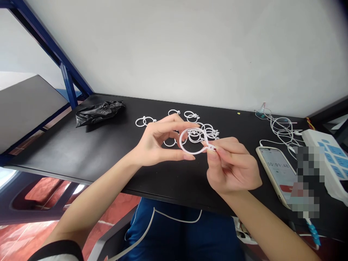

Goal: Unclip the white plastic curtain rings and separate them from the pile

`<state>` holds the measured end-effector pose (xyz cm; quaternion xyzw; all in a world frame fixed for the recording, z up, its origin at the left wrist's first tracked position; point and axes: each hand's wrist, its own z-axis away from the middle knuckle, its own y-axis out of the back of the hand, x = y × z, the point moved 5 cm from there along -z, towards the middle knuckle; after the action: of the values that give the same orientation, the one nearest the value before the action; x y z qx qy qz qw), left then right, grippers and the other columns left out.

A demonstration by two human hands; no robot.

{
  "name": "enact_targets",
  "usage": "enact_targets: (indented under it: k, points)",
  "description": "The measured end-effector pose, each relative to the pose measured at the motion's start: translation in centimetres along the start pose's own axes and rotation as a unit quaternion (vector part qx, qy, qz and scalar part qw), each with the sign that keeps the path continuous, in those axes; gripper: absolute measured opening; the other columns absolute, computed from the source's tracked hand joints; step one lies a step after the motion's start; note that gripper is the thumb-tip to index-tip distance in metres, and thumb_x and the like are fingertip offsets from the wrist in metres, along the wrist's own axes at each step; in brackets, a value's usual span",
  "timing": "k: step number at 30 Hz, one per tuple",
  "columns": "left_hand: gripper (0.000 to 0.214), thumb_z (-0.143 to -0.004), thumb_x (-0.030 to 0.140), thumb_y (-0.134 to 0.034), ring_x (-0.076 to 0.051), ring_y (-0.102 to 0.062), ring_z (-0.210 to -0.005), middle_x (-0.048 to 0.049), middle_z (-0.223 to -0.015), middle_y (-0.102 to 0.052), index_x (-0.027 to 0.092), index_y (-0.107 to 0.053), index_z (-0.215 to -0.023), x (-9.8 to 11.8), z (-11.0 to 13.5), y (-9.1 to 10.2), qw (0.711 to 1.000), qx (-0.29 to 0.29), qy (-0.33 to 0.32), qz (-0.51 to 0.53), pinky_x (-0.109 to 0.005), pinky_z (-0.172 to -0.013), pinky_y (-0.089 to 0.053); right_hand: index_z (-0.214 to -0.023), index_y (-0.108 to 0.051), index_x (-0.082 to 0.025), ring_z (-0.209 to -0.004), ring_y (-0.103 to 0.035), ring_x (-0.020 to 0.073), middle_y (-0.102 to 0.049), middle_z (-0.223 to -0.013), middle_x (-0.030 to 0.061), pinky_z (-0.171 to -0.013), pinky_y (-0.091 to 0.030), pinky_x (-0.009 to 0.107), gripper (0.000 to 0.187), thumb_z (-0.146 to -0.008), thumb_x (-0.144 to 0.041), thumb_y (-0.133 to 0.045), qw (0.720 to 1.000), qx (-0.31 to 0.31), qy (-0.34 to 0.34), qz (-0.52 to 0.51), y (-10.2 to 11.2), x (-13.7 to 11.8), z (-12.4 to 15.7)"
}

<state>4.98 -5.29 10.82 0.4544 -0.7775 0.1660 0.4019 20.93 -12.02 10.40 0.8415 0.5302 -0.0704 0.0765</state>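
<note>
— Which surface is it?
— A black table (114,145), with pale wall (176,54) at twelve o'clock.
— And the white ring (196,153)?
— Left hand (156,141) pinches it from nine o'clock; right hand (236,165) pinches its clasp (211,147) at four.

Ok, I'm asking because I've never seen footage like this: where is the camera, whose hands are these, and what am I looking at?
There is no machine here. One person is working with bare hands, and this single picture comes from a camera worn on their head, looking forward and down.

The left hand spans a white ring between thumb and fingers. The right hand pinches the small closure at its side.

Behind them, more white rings lie on the black table. A crumpled black bag sits toward the left. On the right are glasses, a tangle of white cord, a phone and a white block with blue panels. A pixelated patch hides some of that area.
</note>
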Motion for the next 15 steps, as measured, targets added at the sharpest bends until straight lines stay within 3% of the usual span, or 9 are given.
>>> enact_targets:
  k: [15]
  points:
    - [0.057, -0.067, 0.02, -0.089, -0.013, -0.06, -0.08, -0.0025, -0.091, -0.062, 0.03, -0.071, -0.12, 0.11, 0.02, -0.06, 1.0, 0.002, -0.014, -0.006, -0.024, -0.065, -0.058, -0.099, -0.064, -0.015, -0.075, -0.073, 0.0198, -0.074, -0.086, 0.0046, -0.055, -0.056, 0.033, 0.024, -0.081, 0.001, -0.068, 1.0, 0.0, 0.004, -0.009, -0.03, -0.09, -0.07]
